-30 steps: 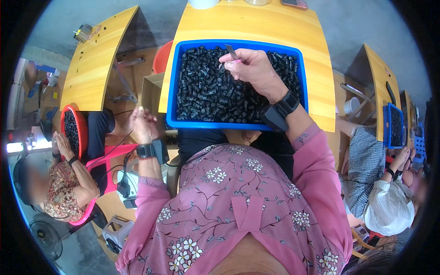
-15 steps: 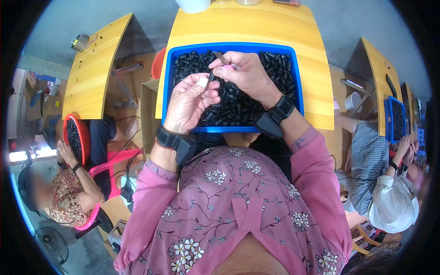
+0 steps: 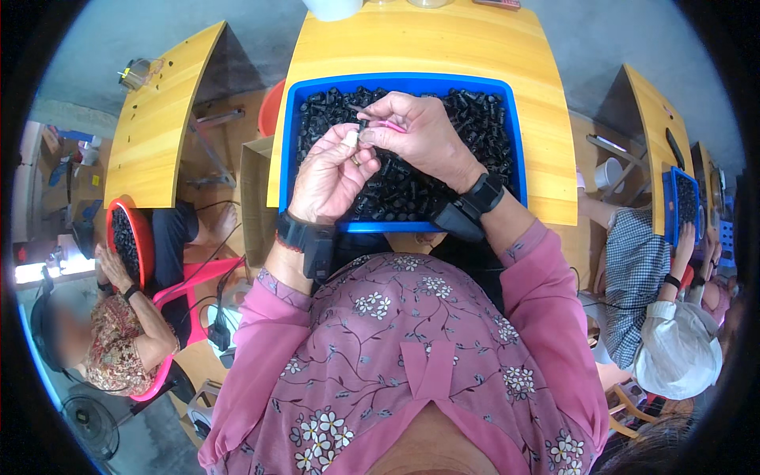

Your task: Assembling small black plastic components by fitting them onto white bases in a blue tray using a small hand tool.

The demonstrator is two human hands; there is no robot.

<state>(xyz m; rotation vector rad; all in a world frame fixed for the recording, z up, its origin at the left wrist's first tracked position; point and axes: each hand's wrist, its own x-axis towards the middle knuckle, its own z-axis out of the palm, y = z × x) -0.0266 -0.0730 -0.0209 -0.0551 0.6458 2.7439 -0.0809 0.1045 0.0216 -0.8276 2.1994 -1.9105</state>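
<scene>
Above a blue tray (image 3: 396, 78) heaped with small black cylindrical parts (image 3: 484, 127), my two hands meet. Between the fingertips of my left hand (image 3: 326, 176) is one small black part (image 3: 363, 124), with a white covering (image 3: 351, 138) on the thumb. My right hand (image 3: 423, 141) is closed round a small knife with a pink handle (image 3: 393, 126); its thin dark blade points left, over the part. The exact contact of blade and part is hidden by my fingers.
The tray stands on a yellow wooden table (image 3: 546, 142), with a white container (image 3: 334, 8) at its far edge. To the left, a person (image 3: 119, 340) works at a red basin (image 3: 144, 245). To the right, another person (image 3: 673, 348) reaches into a blue tray (image 3: 673, 214).
The knife blade has swung lower and flatter, and my right hand has shifted slightly left and down. My left fingers have curled closer. The person at right has moved a hand toward their tray.
</scene>
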